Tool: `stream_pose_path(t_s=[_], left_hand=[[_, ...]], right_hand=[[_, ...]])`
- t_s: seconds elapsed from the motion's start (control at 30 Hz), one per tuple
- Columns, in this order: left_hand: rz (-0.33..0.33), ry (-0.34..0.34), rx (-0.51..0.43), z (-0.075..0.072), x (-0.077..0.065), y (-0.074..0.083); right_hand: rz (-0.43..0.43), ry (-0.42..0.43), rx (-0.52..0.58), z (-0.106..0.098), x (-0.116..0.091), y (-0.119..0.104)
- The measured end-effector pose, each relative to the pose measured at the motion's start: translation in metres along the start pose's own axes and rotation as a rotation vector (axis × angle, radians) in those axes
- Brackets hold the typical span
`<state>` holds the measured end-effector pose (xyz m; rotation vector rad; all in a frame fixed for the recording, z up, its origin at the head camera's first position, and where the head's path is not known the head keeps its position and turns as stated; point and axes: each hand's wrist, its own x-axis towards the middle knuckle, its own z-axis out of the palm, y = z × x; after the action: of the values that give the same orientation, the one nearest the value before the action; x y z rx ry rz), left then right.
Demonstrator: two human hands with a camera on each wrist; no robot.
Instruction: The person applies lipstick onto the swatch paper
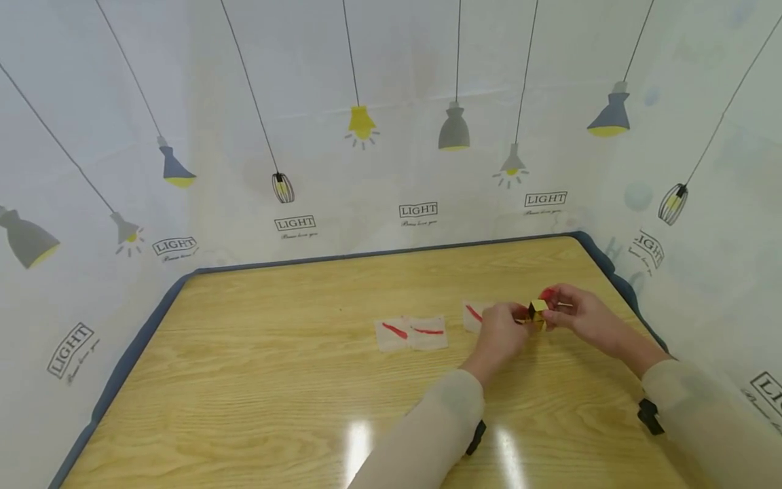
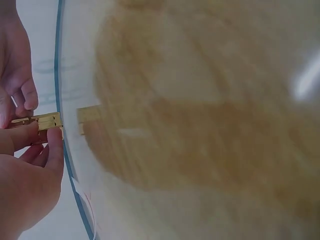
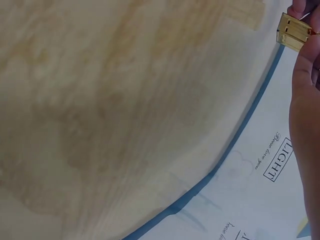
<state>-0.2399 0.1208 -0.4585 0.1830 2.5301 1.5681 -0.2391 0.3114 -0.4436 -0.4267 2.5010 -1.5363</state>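
Close together at the right of the table, both hands hold a small, shiny gold case (image 1: 537, 307) with square edges. The left hand (image 1: 504, 333) pinches it from the left, its thumb and fingertips on the gold sides (image 2: 49, 121). From the right, the fingers of the right hand (image 1: 583, 316) grip the other side. Red shows at the fingertips of both hands in the head view. One end of the gold case (image 3: 292, 31) sticks out past the fingers in the right wrist view. Just left of the left hand lies a thin pale sheet (image 1: 472, 326) with a red streak, partly covered by that hand.
Two more pale sheets (image 1: 391, 343) with red streaks lie side by side near the middle of the wood-grain table (image 1: 256, 380). A blue edging (image 1: 342, 258) runs round the tabletop. Behind and beside it hangs a white lamp-printed sheet (image 1: 379, 176).
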Motion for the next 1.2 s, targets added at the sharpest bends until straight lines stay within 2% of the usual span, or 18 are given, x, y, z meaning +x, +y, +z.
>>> stream_pose_path(t_s=[0.17,0.5,0.93,1.07,1.2], left_hand=[[0.004,-0.012,0.041,0.003,0.000,-0.002],[-0.026,-0.025,0.006,0.004,-0.001,-0.003],[-0.076,-0.050,-0.008,0.000,-0.006,-0.001],[-0.102,-0.045,-0.020,0.000,-0.005,-0.002],[-0.110,-0.028,-0.039,-0.006,-0.003,0.000]], right_hand=[[0.046,-0.003,0.017,0.001,-0.001,0.005],[0.039,0.006,0.026,-0.001,-0.003,0.009],[0.080,-0.005,0.016,-0.002,-0.005,0.012],[0.083,-0.002,0.005,-0.002,-0.006,0.011],[0.092,0.020,-0.055,-0.005,-0.004,0.005]])
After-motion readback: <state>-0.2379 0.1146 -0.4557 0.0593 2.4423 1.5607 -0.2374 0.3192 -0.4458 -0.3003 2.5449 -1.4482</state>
